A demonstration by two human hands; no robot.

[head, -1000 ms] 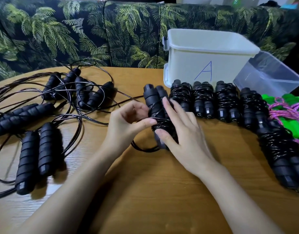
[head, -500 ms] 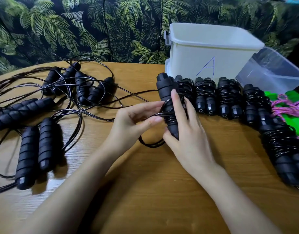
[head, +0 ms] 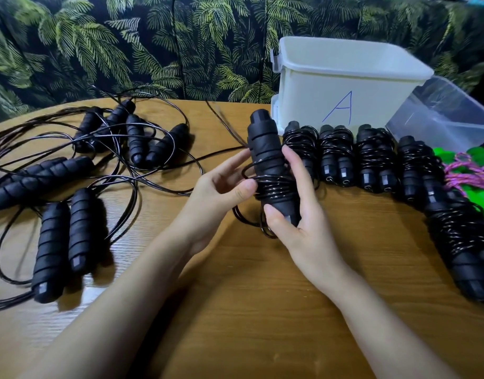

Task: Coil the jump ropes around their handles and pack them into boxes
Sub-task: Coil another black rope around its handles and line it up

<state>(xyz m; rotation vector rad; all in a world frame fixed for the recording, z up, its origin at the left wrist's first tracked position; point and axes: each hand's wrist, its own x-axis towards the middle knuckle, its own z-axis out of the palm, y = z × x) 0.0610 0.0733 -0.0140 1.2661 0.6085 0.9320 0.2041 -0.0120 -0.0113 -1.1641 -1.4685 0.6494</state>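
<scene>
Fingers (head: 299,173) of the right hand (head: 306,228) curl round the lower half of a pair of black handles (head: 264,149), holding them nearly upright above the tabletop (head: 262,310). The left hand (head: 216,192) pinches the black rope (head: 276,188) between thumb and loosely bent fingers, right beside the turns wound on the handles; a slack loop hangs below. Just to the right, coiled jump ropes (head: 372,157) lie in a row before a white box (head: 345,77) marked A. Uncoiled ropes (head: 79,233) sprawl well apart on the left.
</scene>
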